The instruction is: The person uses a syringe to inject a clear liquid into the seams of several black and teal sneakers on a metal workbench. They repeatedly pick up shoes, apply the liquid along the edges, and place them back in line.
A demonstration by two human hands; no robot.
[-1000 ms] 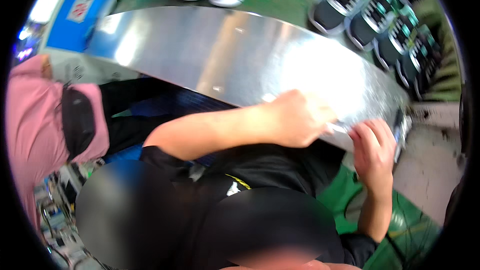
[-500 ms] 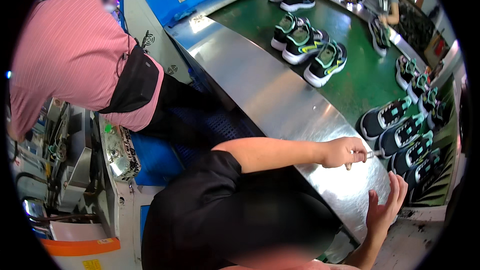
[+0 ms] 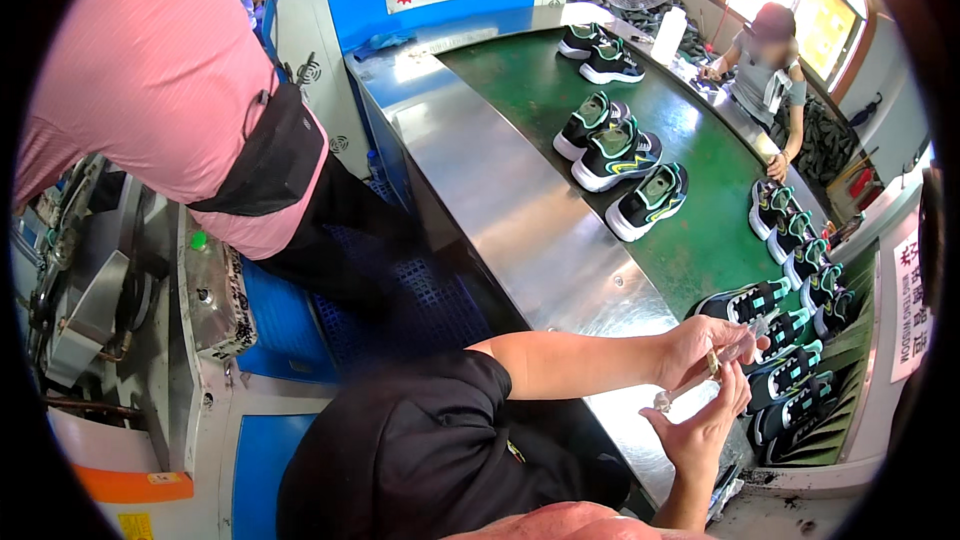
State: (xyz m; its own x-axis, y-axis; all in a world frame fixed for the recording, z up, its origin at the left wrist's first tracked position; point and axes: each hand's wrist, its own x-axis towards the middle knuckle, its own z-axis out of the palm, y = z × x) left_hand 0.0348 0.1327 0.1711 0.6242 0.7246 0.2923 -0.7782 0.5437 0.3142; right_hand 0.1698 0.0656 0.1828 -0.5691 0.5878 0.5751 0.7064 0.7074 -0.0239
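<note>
Left hand (image 3: 705, 352) pinches a small clear tube (image 3: 735, 348); right hand (image 3: 700, 430), open-palmed, sits just below it.

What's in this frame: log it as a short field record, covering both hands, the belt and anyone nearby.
left hand: pinches a small clear tube-like item; exact kind too small to tell
right hand: open, palm up, just below the left hand
conveyor belt: green, carrying black sneakers with green accents
side surface: bare steel ledge
people: person in pink shirt at left; another person across the belt
</note>
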